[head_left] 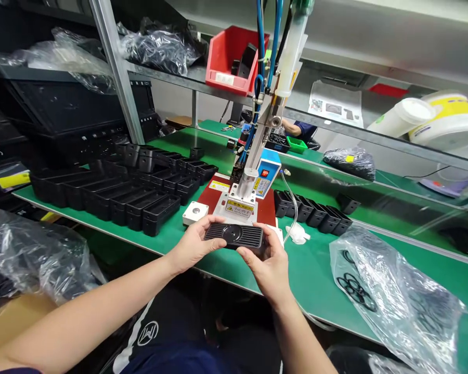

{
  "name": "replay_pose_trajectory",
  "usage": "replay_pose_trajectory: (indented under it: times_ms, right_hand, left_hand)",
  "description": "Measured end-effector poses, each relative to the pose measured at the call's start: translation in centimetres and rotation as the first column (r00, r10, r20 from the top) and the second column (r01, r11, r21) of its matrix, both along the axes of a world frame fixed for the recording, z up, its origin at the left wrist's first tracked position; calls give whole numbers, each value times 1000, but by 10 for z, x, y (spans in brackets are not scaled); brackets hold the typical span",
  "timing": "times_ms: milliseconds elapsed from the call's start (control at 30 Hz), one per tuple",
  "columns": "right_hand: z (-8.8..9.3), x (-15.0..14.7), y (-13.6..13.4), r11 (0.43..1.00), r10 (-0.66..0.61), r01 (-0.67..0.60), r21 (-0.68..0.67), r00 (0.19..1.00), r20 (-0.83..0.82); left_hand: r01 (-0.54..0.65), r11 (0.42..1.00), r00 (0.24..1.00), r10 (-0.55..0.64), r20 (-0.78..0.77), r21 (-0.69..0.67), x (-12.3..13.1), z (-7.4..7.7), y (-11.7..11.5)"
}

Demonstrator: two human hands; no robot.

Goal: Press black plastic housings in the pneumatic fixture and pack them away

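A black ribbed plastic housing (234, 235) with a round centre is held between both hands just in front of the press machine (245, 200). My left hand (193, 244) grips its left end, fingers curled round the edge. My right hand (271, 262) pinches its right end from below and the side. The part hovers above the front edge of the green table (315, 275). The machine's red base plate (265, 208) lies just behind the part.
Rows of black plastic housings (140, 192) fill the table's left; more housings (315, 210) sit right of the machine. A clear bag of black rings (390, 296) lies at the right. A white push button box (195, 213), a red bin (234, 57) on the shelf, and another person's arm (296, 129) behind.
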State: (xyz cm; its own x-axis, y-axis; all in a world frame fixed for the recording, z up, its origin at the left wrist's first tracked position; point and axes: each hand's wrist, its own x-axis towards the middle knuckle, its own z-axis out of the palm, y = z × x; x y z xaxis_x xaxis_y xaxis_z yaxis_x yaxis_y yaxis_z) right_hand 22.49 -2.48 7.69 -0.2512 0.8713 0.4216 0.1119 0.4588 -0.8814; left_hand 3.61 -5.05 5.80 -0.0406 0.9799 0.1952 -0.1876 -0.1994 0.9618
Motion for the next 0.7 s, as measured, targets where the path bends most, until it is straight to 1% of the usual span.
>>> replay_pose_trajectory:
  times_ms: [33,100,233,333,400,500,567,700]
  right_hand:
    - [2,-1,9,999,41,-41,5,997,-58]
    - [9,-3,30,994,102,-94,61,983,-154]
    - [35,-10,75,974,112,-61,219,967,-229]
    - [55,-16,106,969,110,-52,243,966,-232]
    - [62,-21,123,971,99,-46,233,970,-223]
    - [63,-27,140,982,55,-19,186,981,-188]
    - [60,-29,144,986,42,-15,164,986,-164]
    - [59,-27,146,987,64,-41,158,988,-140]
  left_hand:
    - [-50,998,998,51,-24,50,0,8,8]
    - [-119,979,989,132,-68,167,0,26,27]
    - [-169,922,970,217,-105,348,2,61,71]
    - [-209,879,942,298,-152,428,2,77,102]
    - [-269,856,905,382,-188,442,0,81,120]
    - [-339,843,868,451,-206,418,-3,80,138]
    - [-342,847,866,452,-213,407,-4,77,144]
    - [-367,838,849,479,-222,403,-4,71,146]
